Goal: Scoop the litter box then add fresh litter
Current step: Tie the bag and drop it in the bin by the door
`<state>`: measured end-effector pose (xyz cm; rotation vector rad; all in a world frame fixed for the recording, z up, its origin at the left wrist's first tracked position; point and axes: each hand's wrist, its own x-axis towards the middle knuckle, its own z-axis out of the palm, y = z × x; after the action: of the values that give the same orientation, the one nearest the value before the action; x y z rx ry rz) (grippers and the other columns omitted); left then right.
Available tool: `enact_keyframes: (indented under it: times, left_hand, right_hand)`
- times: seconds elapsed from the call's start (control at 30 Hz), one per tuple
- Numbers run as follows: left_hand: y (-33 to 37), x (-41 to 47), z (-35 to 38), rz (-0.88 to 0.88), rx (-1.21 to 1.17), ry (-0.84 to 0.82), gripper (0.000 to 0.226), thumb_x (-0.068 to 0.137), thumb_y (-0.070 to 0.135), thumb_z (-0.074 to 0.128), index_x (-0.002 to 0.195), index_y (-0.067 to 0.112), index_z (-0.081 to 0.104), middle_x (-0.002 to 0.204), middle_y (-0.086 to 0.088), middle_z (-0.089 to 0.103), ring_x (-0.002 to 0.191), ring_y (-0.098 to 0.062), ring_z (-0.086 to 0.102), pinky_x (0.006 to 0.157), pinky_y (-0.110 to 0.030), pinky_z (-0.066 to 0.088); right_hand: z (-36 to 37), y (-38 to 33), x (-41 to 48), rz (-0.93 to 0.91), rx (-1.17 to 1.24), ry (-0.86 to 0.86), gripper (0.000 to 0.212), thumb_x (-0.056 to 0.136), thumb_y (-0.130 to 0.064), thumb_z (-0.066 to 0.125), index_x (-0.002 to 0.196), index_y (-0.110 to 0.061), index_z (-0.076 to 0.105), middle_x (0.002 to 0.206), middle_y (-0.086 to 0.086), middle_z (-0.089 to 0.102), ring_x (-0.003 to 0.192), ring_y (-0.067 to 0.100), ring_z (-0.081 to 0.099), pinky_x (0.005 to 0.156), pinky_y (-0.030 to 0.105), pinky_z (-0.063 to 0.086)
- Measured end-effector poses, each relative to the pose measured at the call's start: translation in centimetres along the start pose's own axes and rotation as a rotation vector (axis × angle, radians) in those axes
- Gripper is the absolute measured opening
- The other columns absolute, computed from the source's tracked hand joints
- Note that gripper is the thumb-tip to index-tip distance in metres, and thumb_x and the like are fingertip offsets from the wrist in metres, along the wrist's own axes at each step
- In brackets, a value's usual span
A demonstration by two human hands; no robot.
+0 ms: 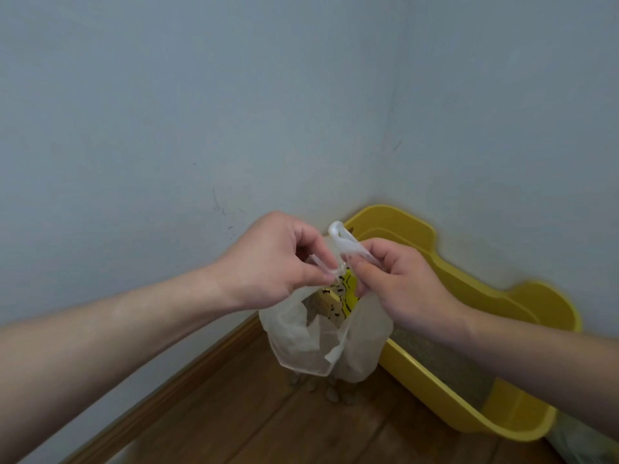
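Observation:
A translucent white plastic bag [311, 339] hangs in the air in front of the room corner, with something yellow and black-patterned showing through its top. My left hand [278, 259] pinches one twisted bag handle, and my right hand [398, 283] pinches the other handle, which loops up between the two hands. The yellow litter box [469, 272] stands on the floor against the right wall, grey litter showing inside it behind my right wrist. Beneath the bag, a few grey litter clumps [331, 393] lie on the floor.
Pale blue walls meet in a corner behind the bag. A brown skirting board [187, 373] runs along the left wall above the wooden plank floor [254, 426]. A grey object [582, 440] shows at the bottom right, beside the box.

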<state>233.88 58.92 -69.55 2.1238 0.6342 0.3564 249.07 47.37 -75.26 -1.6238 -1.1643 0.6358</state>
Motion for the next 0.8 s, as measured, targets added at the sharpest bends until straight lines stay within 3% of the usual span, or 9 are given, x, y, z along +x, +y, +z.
enact_keyframes:
  times: [0.1, 0.2, 0.27, 0.3, 0.37, 0.47, 0.57, 0.67, 0.8]
  left_hand:
    - [-0.3, 0.1, 0.3, 0.117, 0.115, 0.055, 0.016, 0.072, 0.018, 0.086, 0.069, 0.028, 0.075, 0.075, 0.017, 0.064, 0.073, 0.003, 0.060, 0.066, -0.009, 0.041]
    - [-0.5, 0.4, 0.6, 0.235, 0.263, 0.070, 0.018, 0.074, 0.029, 0.084, 0.067, 0.039, 0.070, 0.111, 0.023, 0.057, 0.111, 0.003, 0.049, 0.091, -0.008, 0.034]
    - [-0.7, 0.8, 1.0, 0.218, 0.218, 0.024, 0.020, 0.077, 0.027, 0.082, 0.068, 0.038, 0.069, 0.125, 0.020, 0.058, 0.122, 0.004, 0.046, 0.103, -0.015, 0.033]
    - [-0.9, 0.9, 1.3, 0.183, 0.142, -0.006, 0.019, 0.078, 0.026, 0.081, 0.069, 0.036, 0.069, 0.121, 0.016, 0.063, 0.118, 0.001, 0.053, 0.104, -0.023, 0.039]
    - [-1.6, 1.2, 2.1, 0.130, 0.004, -0.025, 0.012, 0.079, 0.027, 0.078, 0.074, 0.028, 0.068, 0.095, 0.008, 0.071, 0.091, -0.010, 0.066, 0.087, -0.039, 0.053]
    - [-2.7, 1.6, 3.1, 0.117, -0.011, 0.036, 0.017, 0.083, 0.025, 0.077, 0.076, 0.025, 0.062, 0.066, 0.014, 0.061, 0.061, -0.007, 0.052, 0.060, -0.031, 0.045]
    - [-3.1, 1.9, 3.7, 0.077, -0.043, 0.086, 0.023, 0.083, 0.025, 0.078, 0.072, 0.023, 0.058, 0.057, 0.017, 0.054, 0.054, 0.001, 0.045, 0.055, -0.021, 0.038]
    - [-3.3, 2.1, 4.2, 0.002, -0.119, 0.102, 0.027, 0.083, 0.024, 0.077, 0.069, 0.018, 0.055, 0.054, 0.016, 0.051, 0.049, 0.002, 0.040, 0.049, -0.016, 0.034]
    - [-3.6, 1.9, 4.8, -0.081, -0.269, 0.080, 0.045, 0.081, 0.050, 0.068, 0.070, 0.008, 0.053, 0.064, -0.006, 0.050, 0.059, -0.015, 0.042, 0.053, -0.028, 0.033]
  right_hand:
    - [0.1, 0.3, 0.3, -0.029, -0.033, -0.023, 0.024, 0.098, -0.027, 0.056, 0.082, -0.014, 0.068, 0.066, 0.011, 0.061, 0.058, 0.011, 0.050, 0.057, 0.028, 0.041]
    - [0.3, 0.4, 0.3, -0.044, -0.031, -0.067, 0.022, 0.098, -0.021, 0.057, 0.083, -0.027, 0.073, 0.062, 0.015, 0.053, 0.056, 0.016, 0.046, 0.054, 0.033, 0.038]
    - [0.4, 0.3, 0.1, -0.069, -0.040, -0.099, 0.032, 0.098, -0.019, 0.057, 0.076, -0.038, 0.070, 0.055, 0.004, 0.043, 0.054, 0.012, 0.040, 0.052, 0.030, 0.035]
    - [0.5, 0.2, 0.0, -0.084, -0.049, -0.117, 0.036, 0.098, -0.019, 0.058, 0.068, -0.038, 0.065, 0.054, -0.003, 0.039, 0.053, 0.009, 0.036, 0.051, 0.027, 0.031]
    - [0.6, 0.3, -0.1, -0.093, -0.059, -0.147, 0.036, 0.098, -0.020, 0.058, 0.062, -0.026, 0.057, 0.055, -0.008, 0.036, 0.053, 0.005, 0.033, 0.050, 0.023, 0.028]
    - [0.6, 0.8, -0.4, -0.079, -0.081, -0.196, 0.023, 0.095, -0.018, 0.061, 0.077, -0.004, 0.058, 0.062, -0.002, 0.042, 0.057, 0.007, 0.038, 0.054, 0.029, 0.033]
    - [0.5, 1.0, -0.6, -0.030, 0.053, -0.153, 0.009, 0.088, -0.016, 0.069, 0.093, -0.012, 0.063, 0.075, 0.003, 0.063, 0.066, 0.016, 0.056, 0.062, 0.038, 0.046]
    - [0.2, 1.3, -0.2, 0.013, 0.234, -0.133, 0.015, 0.084, -0.018, 0.073, 0.095, -0.014, 0.063, 0.081, 0.004, 0.068, 0.067, 0.016, 0.059, 0.064, 0.035, 0.048]
    - [0.0, 1.6, 0.3, -0.006, 0.261, -0.129, 0.008, 0.087, -0.014, 0.073, 0.087, -0.011, 0.065, 0.070, 0.002, 0.062, 0.060, 0.015, 0.054, 0.057, 0.029, 0.046]
